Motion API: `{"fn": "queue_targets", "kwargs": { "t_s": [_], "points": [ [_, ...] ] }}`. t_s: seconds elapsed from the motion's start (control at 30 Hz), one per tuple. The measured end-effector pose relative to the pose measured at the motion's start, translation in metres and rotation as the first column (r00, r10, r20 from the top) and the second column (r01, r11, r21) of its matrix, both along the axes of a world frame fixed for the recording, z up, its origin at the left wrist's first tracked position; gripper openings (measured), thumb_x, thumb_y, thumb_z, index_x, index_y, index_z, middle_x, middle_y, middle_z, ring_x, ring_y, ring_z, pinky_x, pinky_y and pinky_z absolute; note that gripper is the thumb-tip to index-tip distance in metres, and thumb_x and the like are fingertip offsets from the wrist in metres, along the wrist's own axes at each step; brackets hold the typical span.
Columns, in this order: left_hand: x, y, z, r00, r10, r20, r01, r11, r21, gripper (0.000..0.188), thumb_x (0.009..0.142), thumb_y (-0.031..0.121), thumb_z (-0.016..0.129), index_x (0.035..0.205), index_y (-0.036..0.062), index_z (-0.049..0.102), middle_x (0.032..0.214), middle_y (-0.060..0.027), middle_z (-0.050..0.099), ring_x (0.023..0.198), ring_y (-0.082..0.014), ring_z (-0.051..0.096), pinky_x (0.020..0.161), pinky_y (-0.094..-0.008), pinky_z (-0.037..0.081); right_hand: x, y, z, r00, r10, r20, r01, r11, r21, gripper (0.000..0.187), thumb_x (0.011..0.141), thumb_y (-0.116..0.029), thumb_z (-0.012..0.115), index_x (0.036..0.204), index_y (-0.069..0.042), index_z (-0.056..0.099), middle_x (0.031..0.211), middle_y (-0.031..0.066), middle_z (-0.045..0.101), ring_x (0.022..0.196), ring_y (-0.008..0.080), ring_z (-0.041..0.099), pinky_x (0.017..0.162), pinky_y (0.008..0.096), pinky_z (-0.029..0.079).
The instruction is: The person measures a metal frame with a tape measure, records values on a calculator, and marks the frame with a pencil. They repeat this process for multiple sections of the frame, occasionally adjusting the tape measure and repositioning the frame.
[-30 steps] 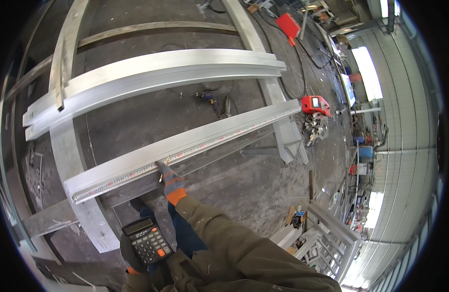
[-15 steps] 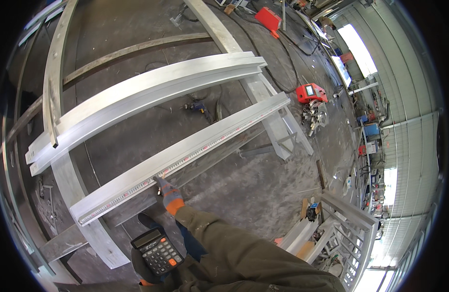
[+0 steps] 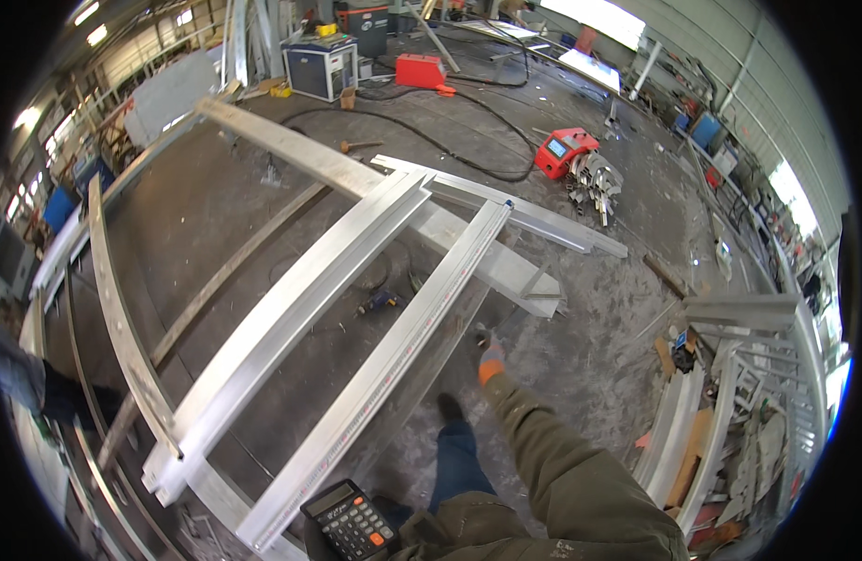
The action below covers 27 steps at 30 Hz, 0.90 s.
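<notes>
In my left hand (image 3: 315, 542), mostly hidden in a dark glove, is a black calculator (image 3: 349, 521) with grey and orange keys. My right hand (image 3: 488, 350), in a grey glove with an orange cuff, hangs over the floor to the right of the nearer beam, apart from it. Its fingers look curled; what they hold, if anything, is too small to make out. A tape measure (image 3: 376, 391) lies stretched along the nearer silver metal beam (image 3: 408, 331). To its left lies a second, wider beam (image 3: 291, 297).
Both beams rest across wide metal supports (image 3: 305, 150). A drill (image 3: 380, 301) lies on the floor between them. Beyond are a red machine (image 3: 564, 150), metal offcuts (image 3: 596, 184) and cables. At right stands a metal frame (image 3: 741, 309) with scrap. Part of another person (image 3: 24, 374) shows at far left.
My right hand has left the tape on the beam and moved right, over the floor. The view has swung, showing more of the workshop's far side. The calculator stays in my left hand.
</notes>
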State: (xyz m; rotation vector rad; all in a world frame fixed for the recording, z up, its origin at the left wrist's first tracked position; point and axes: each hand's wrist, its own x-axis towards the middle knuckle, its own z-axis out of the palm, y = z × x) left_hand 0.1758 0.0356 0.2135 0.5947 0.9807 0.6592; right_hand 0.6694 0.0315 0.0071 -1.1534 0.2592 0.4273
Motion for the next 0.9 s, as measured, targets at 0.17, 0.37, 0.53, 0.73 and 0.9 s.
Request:
{"fn": "queue_targets", "kwargs": {
  "t_s": [0.17,0.37,0.53,0.73,0.9],
  "points": [
    [0.095,0.041,0.024,0.998,-0.061,-0.034,0.058,0.994,-0.090,0.056,0.106,0.053,0.054,0.139,0.0095,0.064,0.128,-0.0082,0.072,0.109,-0.0230,0.071,0.095,-0.0410,0.059,0.187,0.040,-0.022,0.931,0.241,0.275,0.015,0.727,-0.687,0.040,0.087,-0.040,0.085,0.098,-0.004,0.070,0.090,0.0096,0.071,0.084,0.0218,0.062,0.081,0.0370,0.051],
    [0.221,0.055,0.045,0.993,0.047,-0.109,-0.081,0.939,-0.334,0.056,0.105,0.055,0.056,0.138,0.0112,0.066,0.127,-0.0066,0.072,0.108,-0.0224,0.070,0.095,-0.0413,0.058,0.359,0.097,-0.065,0.936,0.169,0.309,0.102,0.710,-0.697,0.046,0.083,-0.040,0.088,0.100,-0.003,0.066,0.091,0.0150,0.071,0.081,0.0270,0.063,0.078,0.0403,0.054],
    [0.318,0.061,0.049,0.923,0.325,-0.209,-0.377,0.873,-0.310,0.052,0.109,0.051,0.050,0.138,0.0110,0.065,0.125,-0.0078,0.072,0.105,-0.0216,0.071,0.091,-0.0385,0.059,0.444,0.136,-0.107,0.978,-0.092,-0.188,0.071,0.991,-0.116,0.041,0.086,-0.032,0.089,0.103,-0.004,0.065,0.096,0.0128,0.071,0.076,0.0254,0.061,0.069,0.0441,0.054],
    [0.384,0.086,0.075,0.997,0.078,-0.027,-0.083,0.962,-0.260,0.054,0.111,0.050,0.045,0.141,0.0085,0.063,0.129,-0.0091,0.071,0.108,-0.0232,0.071,0.093,-0.0398,0.059,0.447,0.140,-0.084,0.969,0.003,-0.246,-0.009,1.000,-0.021,0.034,0.092,-0.016,0.083,0.109,-0.004,0.056,0.098,0.0133,0.069,0.082,0.0294,0.069,0.069,0.0536,0.061],
    [0.423,0.096,0.084,0.994,0.046,0.100,-0.018,0.965,-0.263,0.055,0.112,0.050,0.046,0.142,0.0077,0.062,0.130,-0.0096,0.070,0.110,-0.0241,0.070,0.095,-0.0408,0.058,0.446,0.136,-0.061,0.973,0.063,-0.222,-0.075,0.996,-0.045,0.031,0.095,-0.011,0.080,0.111,-0.003,0.055,0.101,0.0122,0.068,0.084,0.0281,0.071,0.071,0.0472,0.063]
  ]
}}
